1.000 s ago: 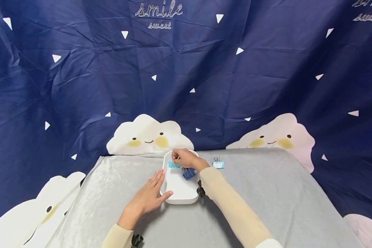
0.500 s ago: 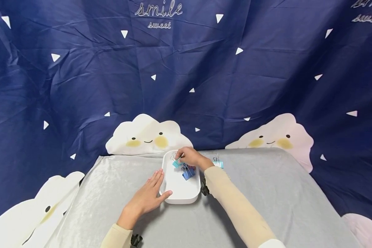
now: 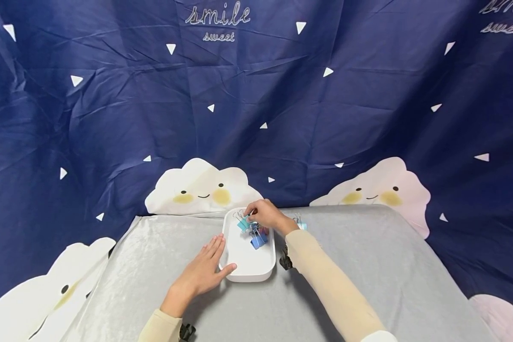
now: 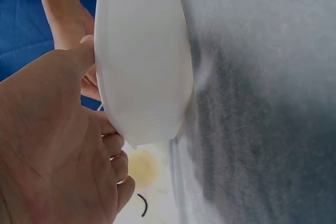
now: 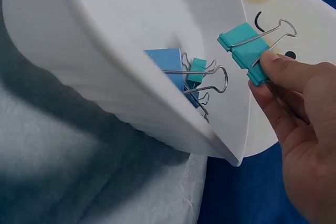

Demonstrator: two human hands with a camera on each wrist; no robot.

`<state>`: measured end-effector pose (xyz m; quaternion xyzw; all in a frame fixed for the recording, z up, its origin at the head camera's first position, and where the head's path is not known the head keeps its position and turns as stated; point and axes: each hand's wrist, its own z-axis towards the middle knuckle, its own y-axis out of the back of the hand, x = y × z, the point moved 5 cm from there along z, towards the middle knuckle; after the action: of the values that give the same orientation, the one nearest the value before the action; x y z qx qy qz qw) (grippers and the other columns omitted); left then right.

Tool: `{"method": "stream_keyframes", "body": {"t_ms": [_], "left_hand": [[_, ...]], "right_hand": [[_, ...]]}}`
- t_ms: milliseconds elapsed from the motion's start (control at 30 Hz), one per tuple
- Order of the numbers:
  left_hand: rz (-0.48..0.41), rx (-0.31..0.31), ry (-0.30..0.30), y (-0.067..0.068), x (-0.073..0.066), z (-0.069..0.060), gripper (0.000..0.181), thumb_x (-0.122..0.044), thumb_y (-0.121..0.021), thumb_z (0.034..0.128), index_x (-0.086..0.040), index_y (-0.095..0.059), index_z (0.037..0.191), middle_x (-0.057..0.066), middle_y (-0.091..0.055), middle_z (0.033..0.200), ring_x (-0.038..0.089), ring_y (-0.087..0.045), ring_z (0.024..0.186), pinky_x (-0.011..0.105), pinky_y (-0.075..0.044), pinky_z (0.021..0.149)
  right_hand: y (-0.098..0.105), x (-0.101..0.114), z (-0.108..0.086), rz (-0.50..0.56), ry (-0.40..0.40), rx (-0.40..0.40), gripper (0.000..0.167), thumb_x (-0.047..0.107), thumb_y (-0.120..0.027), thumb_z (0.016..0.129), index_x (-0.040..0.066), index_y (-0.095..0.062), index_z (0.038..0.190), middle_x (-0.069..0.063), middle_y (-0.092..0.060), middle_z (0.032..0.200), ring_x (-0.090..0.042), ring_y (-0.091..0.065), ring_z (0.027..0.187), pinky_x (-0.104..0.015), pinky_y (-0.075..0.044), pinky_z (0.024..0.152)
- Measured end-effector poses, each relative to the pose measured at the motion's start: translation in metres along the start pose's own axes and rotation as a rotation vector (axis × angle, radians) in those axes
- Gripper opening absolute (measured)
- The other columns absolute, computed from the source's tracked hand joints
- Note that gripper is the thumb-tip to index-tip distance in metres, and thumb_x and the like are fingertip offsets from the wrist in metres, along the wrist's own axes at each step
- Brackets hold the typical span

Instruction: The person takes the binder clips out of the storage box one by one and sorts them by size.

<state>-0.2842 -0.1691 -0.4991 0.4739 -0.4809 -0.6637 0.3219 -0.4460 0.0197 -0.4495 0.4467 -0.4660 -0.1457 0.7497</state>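
We are seeing, as the largest thing, a navy fabric backdrop [image 3: 248, 95] with printed smiling clouds [image 3: 205, 183], which is hanging behind everything. Before it, a grey velvety cloth [image 3: 393, 270] is covering the work surface. On this cloth a white rounded rectangular bin [image 3: 250, 277] is standing. The left hand [image 3: 203, 268] is resting against the left side of the bin, with its fingers extended and its thumb spread wide; it is not gripping around anything. The right hand [image 5: 310, 114] is reaching over from the other side, and its grip is narrow. Inside the bin, a blue binder clip [image 5: 167, 61] is lying. Between the right thumb and fingertips, we are seeing a teal binder clip [image 5: 245, 45] being pinched, over the bin's far part; whether it is touching the bin, we cannot tell. A light-blue binder clip [image 3: 303, 226] is lying on the cloth to the right, partly hidden. Beside the blue one, a smaller teal clip [image 5: 198, 69] is showing.
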Motion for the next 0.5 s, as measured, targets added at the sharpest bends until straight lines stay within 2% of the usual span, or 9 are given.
{"method": "stream_keyframes", "body": {"t_ms": [200,500], "left_hand": [[0.02,-0.006,-0.004,0.0,0.0,0.001,0.091,-0.064,-0.048,0.1062,0.0,-0.028,0.167,0.012,-0.019,0.178,0.034,-0.022,0.166,0.054,-0.023,0.135],[0.012,0.0,0.005,-0.003,0.002,0.001,0.092,-0.066,-0.047,0.106,-0.001,-0.027,0.168,0.013,-0.02,0.178,0.033,-0.02,0.166,0.053,-0.022,0.136]], "right_hand": [[0.008,-0.002,-0.006,0.013,0.007,-0.029,0.017,0.009,-0.076,0.098,0.011,-0.084,0.113,-0.002,-0.082,0.108,-0.012,-0.07,0.09,-0.032,-0.062,0.085],[0.016,-0.003,-0.013,0.016,0.041,-0.047,0.015,0.011,-0.078,0.096,0.013,-0.085,0.11,0.001,-0.082,0.1,-0.008,-0.07,0.086,-0.027,-0.061,0.082]]}}
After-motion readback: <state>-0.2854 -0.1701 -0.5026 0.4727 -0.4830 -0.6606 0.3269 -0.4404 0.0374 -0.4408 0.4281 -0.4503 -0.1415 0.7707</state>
